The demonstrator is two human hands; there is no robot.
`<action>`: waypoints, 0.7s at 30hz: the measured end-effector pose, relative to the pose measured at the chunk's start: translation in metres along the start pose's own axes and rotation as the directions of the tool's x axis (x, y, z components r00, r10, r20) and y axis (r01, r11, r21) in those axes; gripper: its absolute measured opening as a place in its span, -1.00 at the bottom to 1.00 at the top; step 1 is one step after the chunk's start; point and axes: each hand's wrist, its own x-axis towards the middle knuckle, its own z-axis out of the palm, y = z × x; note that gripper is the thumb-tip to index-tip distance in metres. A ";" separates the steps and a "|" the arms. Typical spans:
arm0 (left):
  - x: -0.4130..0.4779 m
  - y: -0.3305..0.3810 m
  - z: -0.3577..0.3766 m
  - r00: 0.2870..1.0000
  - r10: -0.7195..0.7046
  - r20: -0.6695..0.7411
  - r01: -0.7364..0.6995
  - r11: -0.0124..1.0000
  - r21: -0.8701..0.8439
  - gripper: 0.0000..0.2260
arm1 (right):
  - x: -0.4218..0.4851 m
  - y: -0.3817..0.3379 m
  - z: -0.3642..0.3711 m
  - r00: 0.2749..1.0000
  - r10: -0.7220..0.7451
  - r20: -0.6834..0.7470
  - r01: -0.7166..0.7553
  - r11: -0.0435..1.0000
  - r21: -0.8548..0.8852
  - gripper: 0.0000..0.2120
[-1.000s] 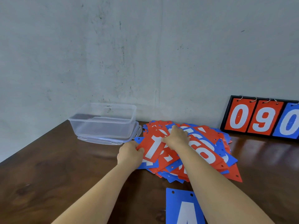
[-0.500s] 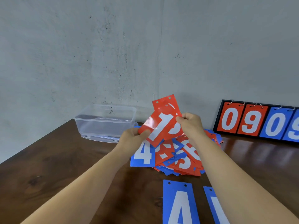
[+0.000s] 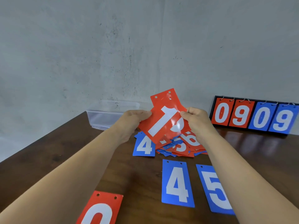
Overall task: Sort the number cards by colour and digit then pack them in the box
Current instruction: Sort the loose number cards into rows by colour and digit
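While the left hand (image 3: 134, 122) pinches the left edge of a few fanned red cards (image 3: 163, 123), the front one a 1, the right hand (image 3: 196, 122) pinches their right edge, above the mixed pile (image 3: 179, 146) on the table (image 3: 48, 159). Nearer lie a blue 4 (image 3: 177, 183), blue 5 (image 3: 213, 189) and red 0 (image 3: 100, 209); the clear box (image 3: 103, 118) sits back left by the wall.

A fan of red cards (image 3: 163, 123) between left hand (image 3: 131, 121) and right hand (image 3: 196, 122), above the mixed pile (image 3: 182, 147)
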 end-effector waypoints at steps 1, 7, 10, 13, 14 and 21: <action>-0.005 0.001 -0.002 1.000 -0.003 0.028 0.004 1.000 -0.024 -0.86 | -0.005 0.000 -0.001 0.999 -0.001 0.036 0.000 1.000 0.010 -0.77; -0.033 -0.005 -0.007 0.993 0.034 -0.117 -0.042 0.997 -0.065 -0.94 | -0.038 -0.001 0.030 0.992 -0.034 0.122 0.012 0.985 0.172 -0.92; -0.051 -0.006 -0.020 0.984 0.033 -0.174 -0.048 0.995 -0.084 -0.81 | -0.060 0.002 0.055 0.994 -0.014 0.105 0.002 0.994 0.113 -0.81; -0.066 -0.006 -0.040 0.984 0.037 -0.176 -0.052 0.995 -0.083 -0.91 | -0.079 0.001 0.079 0.995 -0.032 0.100 0.028 0.999 0.036 -0.91; -0.070 -0.007 -0.048 0.983 0.036 -0.180 -0.054 0.994 -0.094 -0.95 | -0.083 0.000 0.085 0.996 -0.038 0.079 0.036 0.999 0.023 -0.90; -0.090 -0.014 -0.111 0.975 0.025 -0.223 -0.049 0.994 -0.100 -0.87 | -0.112 -0.014 0.126 0.997 0.073 0.030 -0.074 0.997 0.020 -0.74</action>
